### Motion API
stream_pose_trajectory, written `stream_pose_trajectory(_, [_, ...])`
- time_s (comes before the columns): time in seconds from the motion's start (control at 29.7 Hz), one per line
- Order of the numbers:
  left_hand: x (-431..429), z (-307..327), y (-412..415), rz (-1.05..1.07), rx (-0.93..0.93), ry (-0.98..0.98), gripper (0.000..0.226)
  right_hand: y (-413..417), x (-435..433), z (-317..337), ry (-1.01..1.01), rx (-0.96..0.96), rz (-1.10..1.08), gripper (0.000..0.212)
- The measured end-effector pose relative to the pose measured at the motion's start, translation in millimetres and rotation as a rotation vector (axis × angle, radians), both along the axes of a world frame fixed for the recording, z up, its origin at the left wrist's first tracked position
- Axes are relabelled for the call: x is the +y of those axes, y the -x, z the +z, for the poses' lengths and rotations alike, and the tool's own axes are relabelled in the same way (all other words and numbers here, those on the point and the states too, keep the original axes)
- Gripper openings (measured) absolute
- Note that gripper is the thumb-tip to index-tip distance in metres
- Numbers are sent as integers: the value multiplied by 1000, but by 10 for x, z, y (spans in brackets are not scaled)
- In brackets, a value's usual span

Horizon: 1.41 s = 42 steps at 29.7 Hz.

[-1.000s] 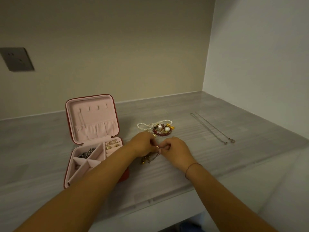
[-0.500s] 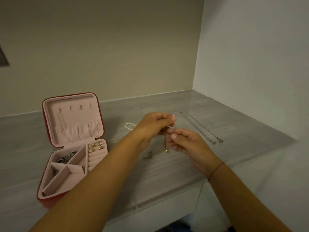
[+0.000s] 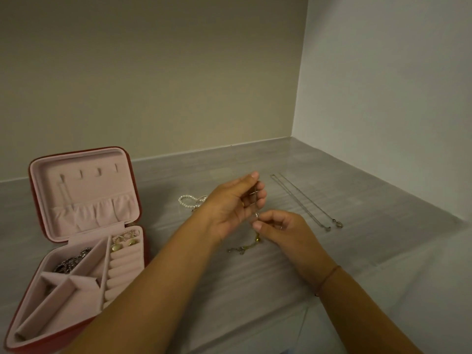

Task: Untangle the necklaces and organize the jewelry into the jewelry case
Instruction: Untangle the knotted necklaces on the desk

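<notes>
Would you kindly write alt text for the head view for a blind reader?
A person's left hand and right hand hold a tangle of thin necklaces above a grey counter, its end trailing on the surface. An open red jewelry case stands at left; a pearl strand and a straight silver chain lie nearby.
</notes>
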<state>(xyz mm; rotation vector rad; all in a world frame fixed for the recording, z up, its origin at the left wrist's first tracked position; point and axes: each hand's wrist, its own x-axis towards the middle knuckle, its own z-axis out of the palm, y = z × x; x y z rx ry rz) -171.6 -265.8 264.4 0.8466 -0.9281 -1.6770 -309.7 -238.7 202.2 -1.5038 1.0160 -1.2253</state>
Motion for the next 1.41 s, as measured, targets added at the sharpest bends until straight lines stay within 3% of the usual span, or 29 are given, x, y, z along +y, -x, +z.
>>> stream_pose_trajectory(0.24, [-54, -308, -152, 225, -98, -87, 14, 86, 24, -45, 6, -75, 1, 18])
stream_pose_trajectory(0.51, [-45, -306, -93, 269, -279, 81, 37, 66, 35, -32, 0, -172, -137, 5])
stream_pose_trajectory(0.71, [-46, -302, -26, 168, -214, 35, 46, 140, -45, -33, -150, -404, 63, 28])
stream_pose_trajectory(0.81, [-48, -283, -22, 146, -160, 64, 52, 142, -91, 82, -184, -528, 154, 26])
stream_pose_trajectory(0.98, [11, -300, -18, 5, -46, 4, 53, 57, -115, 184, -221, -622, 121, 20])
stream_pose_trajectory(1.25, [64, -347, 50, -59, -236, -104, 31, 113, -98, 125, -165, -626, 174, 19])
stream_pose_trajectory(1.41, [51, -347, -3, -26, -560, -18, 38, 130, -61, 120, -152, -604, 209, 23])
